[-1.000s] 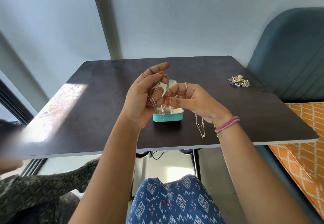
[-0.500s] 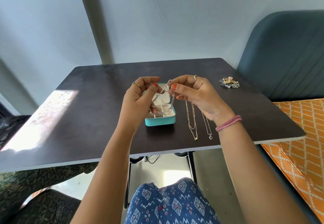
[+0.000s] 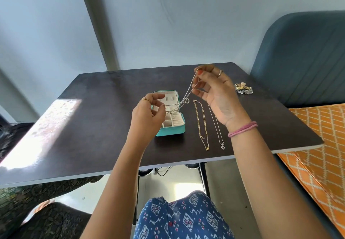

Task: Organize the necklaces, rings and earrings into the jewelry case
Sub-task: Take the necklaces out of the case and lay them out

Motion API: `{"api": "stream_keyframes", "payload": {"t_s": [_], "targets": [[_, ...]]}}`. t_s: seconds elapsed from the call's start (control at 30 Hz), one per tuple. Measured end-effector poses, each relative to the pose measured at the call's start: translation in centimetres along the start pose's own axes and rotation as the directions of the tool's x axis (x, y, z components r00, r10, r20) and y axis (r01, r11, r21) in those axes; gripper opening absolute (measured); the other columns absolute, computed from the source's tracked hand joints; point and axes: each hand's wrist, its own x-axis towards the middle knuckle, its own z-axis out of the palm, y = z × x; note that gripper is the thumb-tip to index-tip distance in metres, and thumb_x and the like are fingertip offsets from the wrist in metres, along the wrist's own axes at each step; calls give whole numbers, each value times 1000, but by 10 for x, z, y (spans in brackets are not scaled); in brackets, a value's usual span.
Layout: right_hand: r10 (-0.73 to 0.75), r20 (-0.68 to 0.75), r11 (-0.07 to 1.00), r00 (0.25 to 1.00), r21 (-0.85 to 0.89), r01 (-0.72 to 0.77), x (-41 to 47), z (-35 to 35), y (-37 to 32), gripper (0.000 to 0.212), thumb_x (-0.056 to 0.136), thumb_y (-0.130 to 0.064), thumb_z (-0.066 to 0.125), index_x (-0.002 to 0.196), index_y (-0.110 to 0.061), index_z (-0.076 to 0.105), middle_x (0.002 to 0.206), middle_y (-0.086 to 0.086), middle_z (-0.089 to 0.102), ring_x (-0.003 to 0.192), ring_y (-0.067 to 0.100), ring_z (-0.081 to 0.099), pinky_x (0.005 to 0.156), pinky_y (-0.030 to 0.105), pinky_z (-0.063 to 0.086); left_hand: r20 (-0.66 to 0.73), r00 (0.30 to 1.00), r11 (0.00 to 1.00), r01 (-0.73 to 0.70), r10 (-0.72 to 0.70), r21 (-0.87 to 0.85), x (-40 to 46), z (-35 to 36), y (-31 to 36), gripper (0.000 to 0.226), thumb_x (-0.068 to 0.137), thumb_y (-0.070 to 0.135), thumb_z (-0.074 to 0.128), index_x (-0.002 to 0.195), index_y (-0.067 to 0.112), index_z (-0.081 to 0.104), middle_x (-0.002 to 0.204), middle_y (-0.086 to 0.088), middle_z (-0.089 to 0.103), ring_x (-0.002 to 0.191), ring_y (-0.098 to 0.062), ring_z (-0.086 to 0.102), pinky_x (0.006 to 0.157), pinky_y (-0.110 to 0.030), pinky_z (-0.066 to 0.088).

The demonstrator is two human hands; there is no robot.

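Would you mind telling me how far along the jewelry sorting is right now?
Early stage. The teal jewelry case lies open; nothing clearly stowed in it. In hand: the left hand and right hand pinch a silver necklace stretched above the case. Left: a gold necklace, a thin silver necklace and the small jewelry pile on the table.

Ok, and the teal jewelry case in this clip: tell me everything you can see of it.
The jewelry case is a small rounded-corner box, teal outside with a cream, soft-looking lining. It lies open on the dark table, lid tipped back toward the wall, base nearer the person. The base holds small divided compartments, which look empty. The left hand partly hides its left side; the silver chain strung between both hands hangs above it. Whether anything touches it cannot be told.
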Motion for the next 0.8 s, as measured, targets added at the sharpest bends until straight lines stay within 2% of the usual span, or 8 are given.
{"api": "stream_keyframes", "payload": {"t_s": [0.1,0.3,0.4,0.47,0.53,0.6,0.73,0.8], "targets": [[-21,-25,998,999,52,22,1,-1,-3,19,93,-9,56,83,-22,67,70,-4,64,67,11,60,75,32,47,-36,999,999,26,-26,23,1,1,-7,23,92,10,54,107,27,58,98,6,63,69,-21,65,62,-26,52],[-11,-66,959,998,283,29,3,-5,-10,15,97,-10,46,88,-17,56,75,1,67,65,14,61,72,31,51,-83,993,996,88,-86,22,5,0,-22,16,92,17,60,105,27,60,99,2,66,65,-8,59,55,-15,42],[-29,-79,934,996,352,55,5,-8,-11,16,99,-12,44,87,-19,53,91,5,70,57,10,56,70,29,53,-101,988,993,115,-115,-5,4,-1,-24,18,92,19,63,109,22,61,95,5,64,71,-7,60,54,-11,45],[-35,-82,922,996,382,64,7,-11,-12,16,98,-13,44,86,-20,52,100,6,70,51,7,50,69,29,52,-122,983,991,130,-134,-35,3,-2,-26,16,92,19,63,108,21,61,92,5,65,78,-9,63,64,-18,53],[-38,-83,925,996,375,66,9,-15,-13,14,98,-15,44,87,-21,52,108,5,69,47,6,44,69,28,52,-131,978,985,153,-162,-77,3,-4,-28,15,92,19,63,107,22,60,92,5,66,87,-15,66,75,-31,57],[-36,-84,935,996,349,63,9,-19,-16,14,98,-17,44,88,-22,52,115,4,67,43,6,37,65,25,50,-146,971,978,174,-190,-114,2,-5,-32,14,93,21,62,106,24,59,93,5,66,88,-17,67,79,-35,58],[-37,-108,961,994,269,65,9,-26,-25,16,99,-20,44,87,-26,52,123,-1,64,37,4,23,44,15,33,-149,940,912,245,-306,-328,1,-7,-38,19,92,23,63,110,17,62,90,1,69,67,-5,64,68,-23,56],[-57,-114,963,992,256,85,9,-30,-29,17,101,-21,43,88,-26,53,122,-1,64,37,3,22,41,15,28,-112,923,840,278,-368,-465,1,-8,-38,25,91,23,65,113,12,63,85,1,69,67,-5,63,67,-21,55]]}}
